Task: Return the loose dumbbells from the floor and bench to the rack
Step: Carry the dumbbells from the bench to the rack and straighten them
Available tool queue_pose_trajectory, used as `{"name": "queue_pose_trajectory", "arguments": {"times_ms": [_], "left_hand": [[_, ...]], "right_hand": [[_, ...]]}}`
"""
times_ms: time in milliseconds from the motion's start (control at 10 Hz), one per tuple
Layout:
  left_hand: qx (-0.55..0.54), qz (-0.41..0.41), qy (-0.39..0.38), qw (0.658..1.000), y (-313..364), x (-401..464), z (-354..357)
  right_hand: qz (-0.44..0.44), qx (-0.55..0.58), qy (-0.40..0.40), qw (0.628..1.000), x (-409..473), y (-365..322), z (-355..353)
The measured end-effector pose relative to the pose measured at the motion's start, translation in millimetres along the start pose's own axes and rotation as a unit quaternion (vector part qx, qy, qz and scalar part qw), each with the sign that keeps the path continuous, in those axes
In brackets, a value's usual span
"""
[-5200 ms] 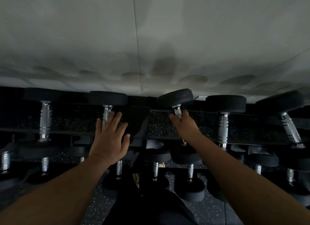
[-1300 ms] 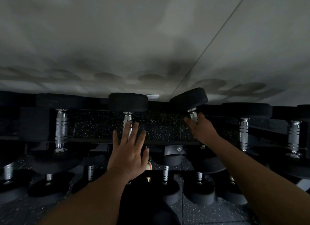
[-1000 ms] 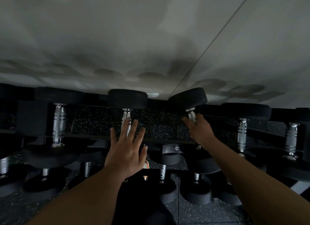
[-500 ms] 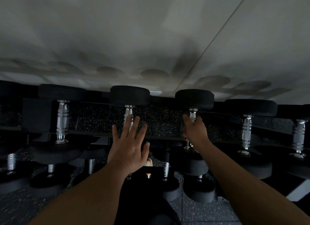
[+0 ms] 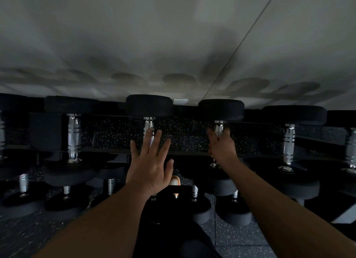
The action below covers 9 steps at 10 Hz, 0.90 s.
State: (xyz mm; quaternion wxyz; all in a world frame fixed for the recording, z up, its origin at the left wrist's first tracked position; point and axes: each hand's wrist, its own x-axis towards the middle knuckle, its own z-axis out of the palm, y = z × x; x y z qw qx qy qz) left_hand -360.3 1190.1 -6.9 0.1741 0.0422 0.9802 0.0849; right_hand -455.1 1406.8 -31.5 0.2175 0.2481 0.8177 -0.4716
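the right hand is wrapped round the chrome handle of a dumbbell on the top shelf of the rack, fingers clamped on the handle; the dumbbell lies across the shelf from front edge to back edge, its far head at the back edge near the wall, its near head hidden below the wrist. the left hand is flat, fingers spread apart and holding nothing; its fingertips reach the handle of the next dumbbell to the left; whether they press on it cannot be told.

step in hand, as judged: seating the dumbbell in its place on the top shelf. procedure: keep the handle square to the shelf edges, in line with its neighbours; lower until both heads bear on the shelf; release only when no rocking is felt; keep the left fingertips clear of the gap between heads, since a rolling head could pinch them; draw the right hand straight back toward the front edge.

more dumbbells sit on the lower shelf and floor; the light is dim.

writing: no brand, label or weight marking can be read.
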Motion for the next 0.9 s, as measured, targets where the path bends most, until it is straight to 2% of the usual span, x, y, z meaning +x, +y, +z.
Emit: {"name": "queue_pose_trajectory", "arguments": {"times_ms": [100, 200, 300, 400, 500, 600, 700, 900], "left_hand": [[-0.001, 0.000, 0.002, 1.000, 0.4, -0.2, 0.0], [0.003, 0.000, 0.004, 1.000, 0.9, -0.3, 0.5], [0.009, -0.006, -0.003, 1.000, 1.4, -0.5, 0.1], [0.012, -0.009, -0.003, 1.000, 1.7, -2.3, -1.0], [0.014, -0.013, -0.009, 1.000, 1.9, -2.2, -2.0], [0.019, -0.017, -0.011, 1.000, 2.9, -1.8, -2.4], [0.017, -0.018, -0.016, 1.000, 3.3, -2.3, -2.4], [-0.019, 0.000, -0.004, 1.000, -4.8, -13.3, -12.5]], "right_hand": [[0.001, -0.023, 0.008, 1.000, -7.6, -6.7, -0.1], [-0.007, -0.092, -0.001, 0.996, -16.9, -10.6, -1.1], [-0.050, -0.214, -0.001, 0.976, -29.8, -10.0, -2.7], [-0.167, -0.331, 0.012, 0.929, -54.7, -5.6, 0.0], [-0.240, -0.417, -0.019, 0.876, -75.5, 4.5, 6.2], [-0.230, -0.482, -0.040, 0.845, -79.0, 10.9, 12.2], [-0.228, -0.462, -0.045, 0.856, -80.7, 3.1, 18.6], [-0.285, -0.440, -0.086, 0.847, -104.2, -22.2, 27.2]]}}
